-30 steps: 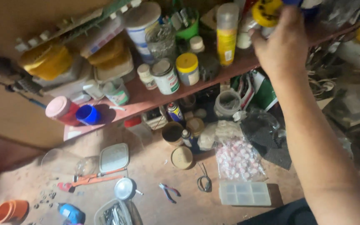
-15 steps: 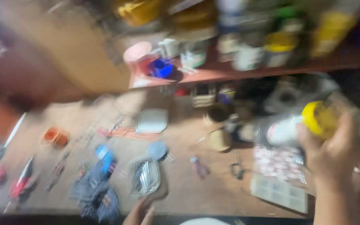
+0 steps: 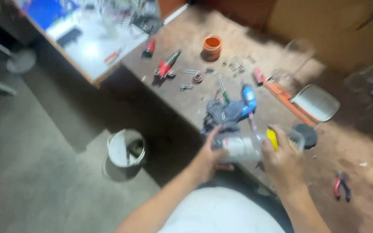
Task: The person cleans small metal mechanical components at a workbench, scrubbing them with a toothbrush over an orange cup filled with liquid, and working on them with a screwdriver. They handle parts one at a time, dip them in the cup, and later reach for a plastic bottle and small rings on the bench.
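Hands meet over the near edge of the worktop [image 3: 203, 39], left hand [image 3: 208, 159] clamped round a clear bottle [image 3: 238, 149] lying sideways, right hand [image 3: 283, 162] with fingers closed on its yellow cap [image 3: 272, 139], apparently unscrewing it, which calls for a steady counter-grip.

Brown workbench [image 3: 195, 39], worn and dusty, running from upper middle down to the right. Plain tan wall [image 3: 324, 30] behind it. Grey floor [image 3: 31, 172] at left, dim and rough. White bucket [image 3: 126, 149] standing on floor just beside bench edge. Pale table [image 3: 91, 47] at upper left, brightly lit, butting against bench end. Blue patch [image 3: 44, 11] at its far side. Light strongest at upper left, fading to shadow under bench.
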